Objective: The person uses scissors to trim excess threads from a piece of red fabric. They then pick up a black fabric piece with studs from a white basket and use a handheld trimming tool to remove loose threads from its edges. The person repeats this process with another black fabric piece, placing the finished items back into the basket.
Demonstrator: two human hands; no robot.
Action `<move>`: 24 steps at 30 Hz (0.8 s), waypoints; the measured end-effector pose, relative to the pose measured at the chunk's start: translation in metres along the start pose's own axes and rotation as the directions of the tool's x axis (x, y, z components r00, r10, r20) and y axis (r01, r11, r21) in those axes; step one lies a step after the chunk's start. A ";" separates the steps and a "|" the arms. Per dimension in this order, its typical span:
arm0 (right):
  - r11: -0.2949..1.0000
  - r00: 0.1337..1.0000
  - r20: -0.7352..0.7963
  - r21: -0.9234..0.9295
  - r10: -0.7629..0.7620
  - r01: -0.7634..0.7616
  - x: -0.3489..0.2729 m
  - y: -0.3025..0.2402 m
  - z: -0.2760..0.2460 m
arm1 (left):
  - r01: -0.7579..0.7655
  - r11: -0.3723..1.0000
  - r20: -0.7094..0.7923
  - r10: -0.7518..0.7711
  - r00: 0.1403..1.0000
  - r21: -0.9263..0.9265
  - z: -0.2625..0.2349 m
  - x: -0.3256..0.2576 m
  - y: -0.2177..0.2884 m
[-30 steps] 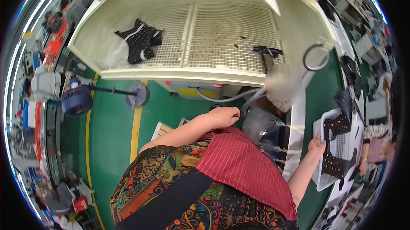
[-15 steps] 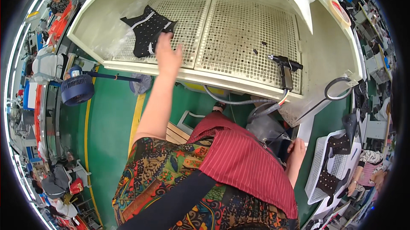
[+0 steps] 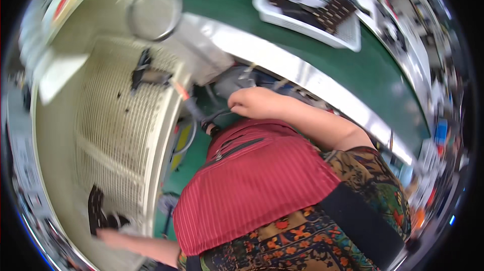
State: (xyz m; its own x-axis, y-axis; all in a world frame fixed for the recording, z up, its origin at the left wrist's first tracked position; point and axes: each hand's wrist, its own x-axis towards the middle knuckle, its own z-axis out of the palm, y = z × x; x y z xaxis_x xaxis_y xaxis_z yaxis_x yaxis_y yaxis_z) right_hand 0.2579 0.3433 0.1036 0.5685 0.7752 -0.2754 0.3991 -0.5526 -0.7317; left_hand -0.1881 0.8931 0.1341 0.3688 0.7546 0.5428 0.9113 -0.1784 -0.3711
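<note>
Black shoe-upper piece (image 3: 96, 209): lies flat on perforated cream surface (image 3: 121, 135), lower left of view. Left hand (image 3: 112, 237) now on piece, blurred; fingers' state cannot be told. Half second earlier same hand reached over piece at far end of grid; view since swung round sharply. Right hand (image 3: 254, 104) loosely closed at dark hose (image 3: 214, 120), near metal rail (image 3: 307, 77). Spray gun (image 3: 146, 72) rests on grid, apart from both hands. White tray (image 3: 348, 39) on green belt beyond.

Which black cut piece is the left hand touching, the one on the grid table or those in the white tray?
The black piece on the perforated table, under the left hand; the tray pieces lie untouched.
</note>
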 end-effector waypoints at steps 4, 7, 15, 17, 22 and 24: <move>0.993 0.996 -0.022 0.081 0.088 -0.086 -0.049 0.027 0.013 | 0.289 0.345 0.151 -0.375 0.915 -0.893 -0.224 0.000 0.133; 0.980 0.986 -0.076 0.149 0.145 -0.133 -0.087 0.048 0.026 | 0.299 0.022 0.297 -0.064 0.953 -0.954 -0.307 -0.019 0.210; 0.890 0.850 -0.332 0.351 0.409 -0.291 -0.221 0.102 0.043 | 0.546 -0.208 0.260 0.708 0.657 -0.812 -0.472 -0.099 0.369; 0.822 0.694 -0.466 0.452 0.548 -0.346 -0.266 0.118 0.047 | 0.572 -0.182 0.218 0.800 0.559 -0.800 -0.502 -0.117 0.398; 0.630 0.329 -0.538 0.644 0.776 -0.434 -0.363 0.135 0.065 | 0.452 -0.338 -0.203 0.925 0.322 -0.825 -0.558 -0.166 0.466; 0.599 0.234 -0.555 0.688 0.798 -0.410 -0.381 0.133 0.082 | 0.275 -0.399 -0.261 0.866 0.426 -0.875 -0.577 -0.207 0.480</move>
State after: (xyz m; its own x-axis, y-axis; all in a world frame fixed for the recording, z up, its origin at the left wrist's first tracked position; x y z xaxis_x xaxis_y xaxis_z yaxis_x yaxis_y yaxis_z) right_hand 0.0353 -0.0003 0.0596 0.8509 -0.4295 -0.3025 -0.4891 -0.4378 -0.7544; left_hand 0.2790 0.2866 0.2786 0.9943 0.0026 0.1066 -0.1018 -0.2737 0.9564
